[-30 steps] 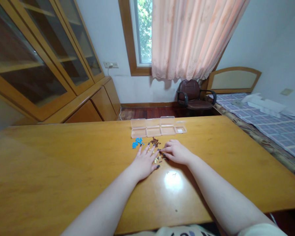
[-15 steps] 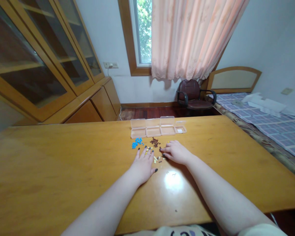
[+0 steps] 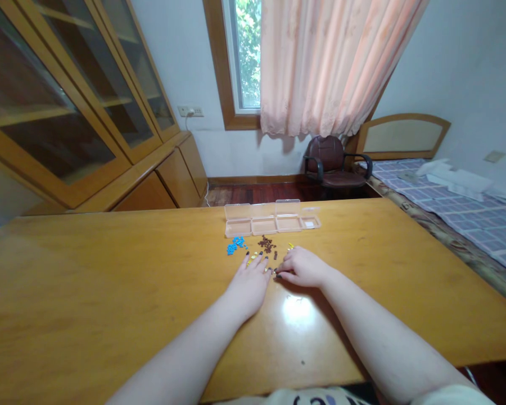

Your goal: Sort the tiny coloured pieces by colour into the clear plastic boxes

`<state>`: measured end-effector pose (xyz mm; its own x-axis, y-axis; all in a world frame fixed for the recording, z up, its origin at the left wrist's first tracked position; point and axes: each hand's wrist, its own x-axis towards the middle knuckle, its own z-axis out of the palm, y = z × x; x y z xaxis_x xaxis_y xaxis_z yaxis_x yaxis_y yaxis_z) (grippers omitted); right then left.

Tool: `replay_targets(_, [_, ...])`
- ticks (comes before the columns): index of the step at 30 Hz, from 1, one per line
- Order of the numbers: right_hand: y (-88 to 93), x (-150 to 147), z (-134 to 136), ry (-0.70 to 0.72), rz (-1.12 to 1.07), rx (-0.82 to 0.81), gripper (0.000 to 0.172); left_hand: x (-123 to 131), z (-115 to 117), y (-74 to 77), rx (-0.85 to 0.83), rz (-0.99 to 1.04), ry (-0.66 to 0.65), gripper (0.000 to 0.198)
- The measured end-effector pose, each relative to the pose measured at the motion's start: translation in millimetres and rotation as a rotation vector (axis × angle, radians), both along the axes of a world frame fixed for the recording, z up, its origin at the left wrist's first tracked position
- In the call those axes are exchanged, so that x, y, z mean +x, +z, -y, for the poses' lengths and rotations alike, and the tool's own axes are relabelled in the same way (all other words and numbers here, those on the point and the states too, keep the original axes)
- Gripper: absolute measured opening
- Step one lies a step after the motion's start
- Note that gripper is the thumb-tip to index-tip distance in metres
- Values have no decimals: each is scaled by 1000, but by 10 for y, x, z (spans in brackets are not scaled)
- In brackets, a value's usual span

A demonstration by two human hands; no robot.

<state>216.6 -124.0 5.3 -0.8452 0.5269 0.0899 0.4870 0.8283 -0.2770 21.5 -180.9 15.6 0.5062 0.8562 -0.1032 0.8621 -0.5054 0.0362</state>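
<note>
Working loose pieces between our hands looks like the step now. Left hand is spread on the counter, by yellow pieces. Right hand is curled low at the loose ones; can't tell if it's pinching any. Blue pile and brown pile sit toward the far edge. Next move calls for light, precise contact.

Nails on left hand and right hand: dark polish. Pale shirt, dark letter-like print plus purple patch, cropped, unreadable. Right sleeve: pale, short.
</note>
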Motion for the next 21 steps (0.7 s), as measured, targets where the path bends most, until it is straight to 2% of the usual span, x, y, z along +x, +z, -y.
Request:
replay_targets(9, [19, -13, 17, 45, -22, -22, 24, -19, -49, 7, -13, 18, -34, 34])
replay_targets(21, [7, 8, -8, -60, -66, 44, 26, -51, -99, -71, 14, 77, -32, 37])
